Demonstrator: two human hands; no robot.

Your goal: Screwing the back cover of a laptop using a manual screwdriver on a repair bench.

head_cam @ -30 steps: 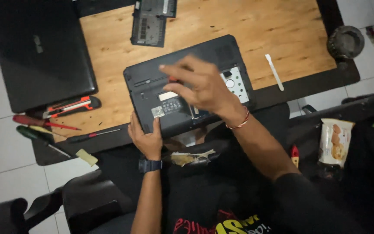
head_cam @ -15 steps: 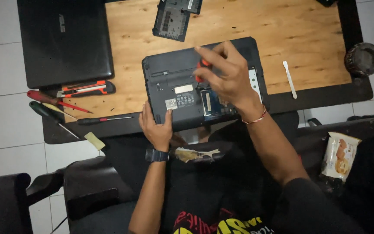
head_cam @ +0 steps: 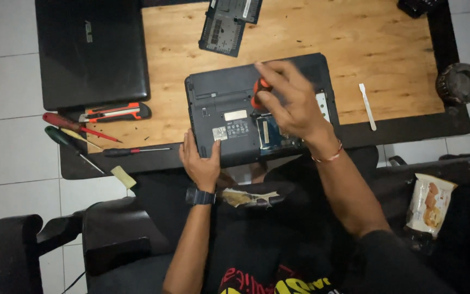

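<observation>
Hands — left (head_cam: 201, 163), right (head_cam: 292, 100) — on upturned laptop (head_cam: 229, 109)

The left hand (head_cam: 201, 163) gripped the near left corner of an upturned black laptop (head_cam: 229, 117) that lay on the wooden table (head_cam: 354, 49). The right hand (head_cam: 289, 100) was above the middle of the laptop and closed around the orange handle of a screwdriver (head_cam: 259, 92), just over the open compartment. To the left of the left hand lay a box cutter (head_cam: 116, 112) and three other screwdrivers (head_cam: 77, 126). To the right of the right hand lay a white pry tool (head_cam: 368, 106). Beyond both hands lay a loose cover panel (head_cam: 225, 28).
</observation>
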